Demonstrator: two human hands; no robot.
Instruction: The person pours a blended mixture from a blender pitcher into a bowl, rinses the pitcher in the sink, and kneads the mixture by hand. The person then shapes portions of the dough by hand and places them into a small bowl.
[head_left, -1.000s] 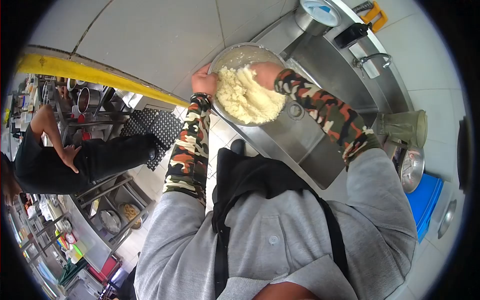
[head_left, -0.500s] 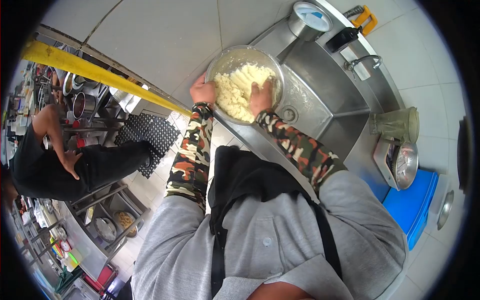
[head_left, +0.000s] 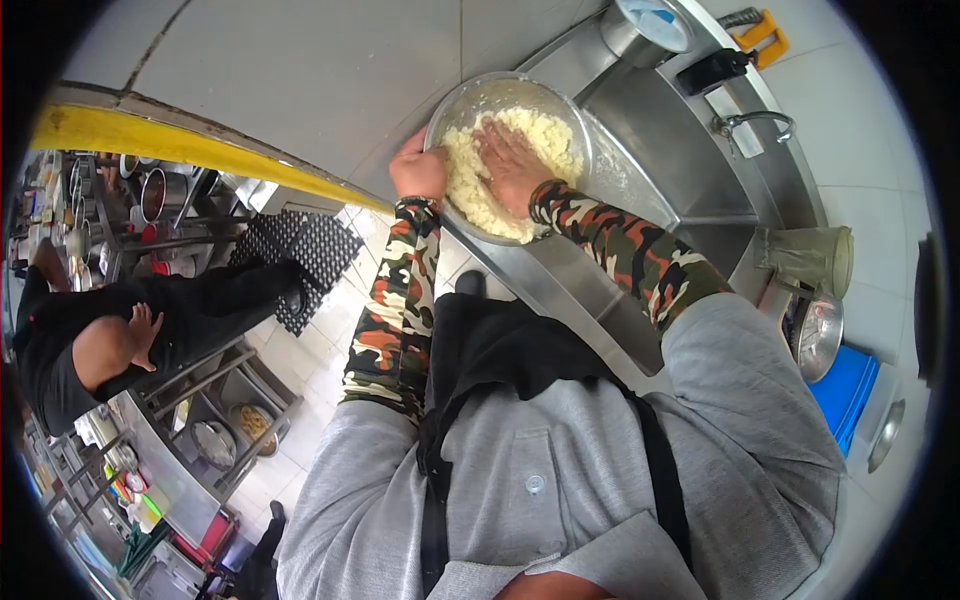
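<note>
Left grip (head_left: 418, 174): 1, pinching the rim of the metal bowl (head_left: 492, 94).
Right grip (head_left: 514, 170): 1, fingers extended, laid on crumbly mixture (head_left: 550, 140).
Crumbly mixture: pale yellow, in bowl, beneath and around right grip.
Sink (head_left: 655, 130): metal, right of both grips.

The far wall (head_left: 300, 85) is tiled in pale grey, and at left a black mat (head_left: 328, 248) lies upon the light tiled floor (head_left: 305, 375).
</note>
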